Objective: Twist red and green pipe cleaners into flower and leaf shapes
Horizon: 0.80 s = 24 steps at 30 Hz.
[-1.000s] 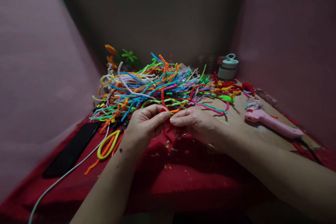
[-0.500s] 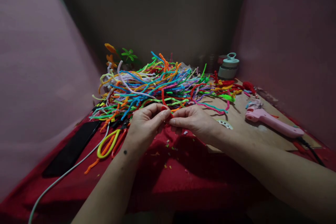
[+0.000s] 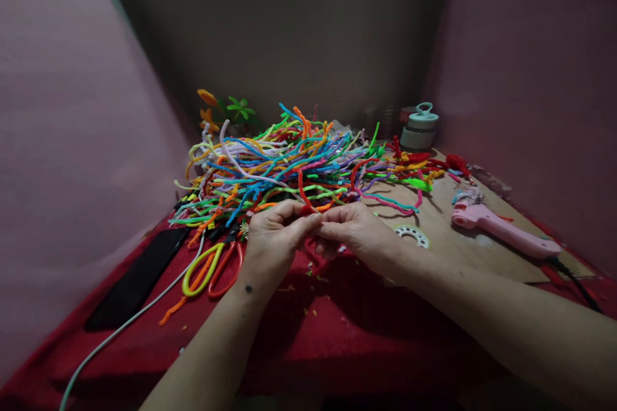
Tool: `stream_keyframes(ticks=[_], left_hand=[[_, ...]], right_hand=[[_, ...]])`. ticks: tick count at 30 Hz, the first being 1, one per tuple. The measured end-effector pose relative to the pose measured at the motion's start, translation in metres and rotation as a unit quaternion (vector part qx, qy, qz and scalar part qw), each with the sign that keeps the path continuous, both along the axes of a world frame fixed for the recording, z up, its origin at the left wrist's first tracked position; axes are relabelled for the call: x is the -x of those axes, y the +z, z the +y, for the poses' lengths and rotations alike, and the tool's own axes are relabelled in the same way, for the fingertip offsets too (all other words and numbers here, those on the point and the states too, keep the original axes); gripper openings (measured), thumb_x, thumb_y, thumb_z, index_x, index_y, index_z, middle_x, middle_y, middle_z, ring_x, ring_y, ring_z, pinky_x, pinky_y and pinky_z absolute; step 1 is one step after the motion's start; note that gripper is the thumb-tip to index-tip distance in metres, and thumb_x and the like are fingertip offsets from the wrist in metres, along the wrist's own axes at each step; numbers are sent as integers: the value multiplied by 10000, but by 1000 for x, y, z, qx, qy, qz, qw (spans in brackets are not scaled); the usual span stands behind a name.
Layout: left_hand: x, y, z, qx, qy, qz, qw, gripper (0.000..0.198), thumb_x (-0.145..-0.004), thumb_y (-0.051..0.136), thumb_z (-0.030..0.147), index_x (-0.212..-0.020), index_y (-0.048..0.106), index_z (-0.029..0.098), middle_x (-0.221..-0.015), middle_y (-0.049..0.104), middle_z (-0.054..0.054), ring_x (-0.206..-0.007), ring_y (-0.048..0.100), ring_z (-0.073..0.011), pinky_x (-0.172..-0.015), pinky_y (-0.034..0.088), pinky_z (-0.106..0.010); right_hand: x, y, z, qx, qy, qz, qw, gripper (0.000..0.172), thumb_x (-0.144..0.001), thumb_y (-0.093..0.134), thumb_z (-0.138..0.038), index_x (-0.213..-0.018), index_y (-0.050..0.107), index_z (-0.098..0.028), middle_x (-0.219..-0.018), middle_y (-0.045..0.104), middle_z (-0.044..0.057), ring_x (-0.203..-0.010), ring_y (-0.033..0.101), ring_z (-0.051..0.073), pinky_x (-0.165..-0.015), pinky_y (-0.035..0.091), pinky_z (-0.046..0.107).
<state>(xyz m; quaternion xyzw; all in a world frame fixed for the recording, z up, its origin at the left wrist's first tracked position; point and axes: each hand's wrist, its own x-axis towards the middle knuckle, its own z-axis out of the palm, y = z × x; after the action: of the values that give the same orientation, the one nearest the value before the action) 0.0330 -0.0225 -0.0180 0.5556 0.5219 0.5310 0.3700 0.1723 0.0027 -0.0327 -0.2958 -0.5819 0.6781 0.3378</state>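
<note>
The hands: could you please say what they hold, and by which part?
The left hand pinches a red fuzzy piece; which part, and whether the right hand grips, cannot be told.

Red chenille piece (image 3: 306, 210) pinched by left hand (image 3: 279, 231) and right hand (image 3: 359, 231), mostly covered by fingers, shape can't tell. Right forearm (image 3: 501, 308) cut off at right edge, left forearm (image 3: 207, 347) at bottom. White cable (image 3: 123, 329) runs off bottom. White holed ring (image 3: 412, 232) partly behind right wrist. Scraps (image 3: 310, 313) on table (image 3: 308, 347) too small to tell. Jar (image 3: 418, 136) lower edge dim.
</note>
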Motion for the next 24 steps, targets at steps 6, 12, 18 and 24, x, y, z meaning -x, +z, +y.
stream_keyframes(ticks=[6,12,18,24], left_hand=[[16,10,1,50,-80,-56,994,189,-707,651,303,-812,651,147,-537,537,21,-415,407,-42,-398,298,-162],[23,12,1,46,-103,-42,993,143,-692,668,277,-719,598,155,-507,516,37,-380,380,-40,-388,307,-170],[12,9,-2,-32,-14,59,998,97,-712,633,252,-693,596,164,-544,545,32,-433,439,-59,-430,364,-172],[16,10,0,-64,-39,192,979,97,-706,626,249,-672,631,158,-604,575,4,-525,479,-87,-489,384,-181]], right_hand=[[-4,10,-4,-21,20,-20,999,183,-743,568,-255,-620,589,-121,-518,571,-5,-428,473,62,-476,392,204],[-7,8,0,-6,73,-30,997,151,-746,559,-220,-635,567,-120,-492,570,-7,-411,478,66,-450,370,199],[-8,8,4,-19,76,-23,997,181,-734,553,-218,-574,522,-138,-462,552,-18,-386,457,56,-446,361,193],[-6,8,4,-41,45,-106,992,212,-703,509,-135,-493,485,-152,-402,493,-27,-354,418,59,-388,329,192]])
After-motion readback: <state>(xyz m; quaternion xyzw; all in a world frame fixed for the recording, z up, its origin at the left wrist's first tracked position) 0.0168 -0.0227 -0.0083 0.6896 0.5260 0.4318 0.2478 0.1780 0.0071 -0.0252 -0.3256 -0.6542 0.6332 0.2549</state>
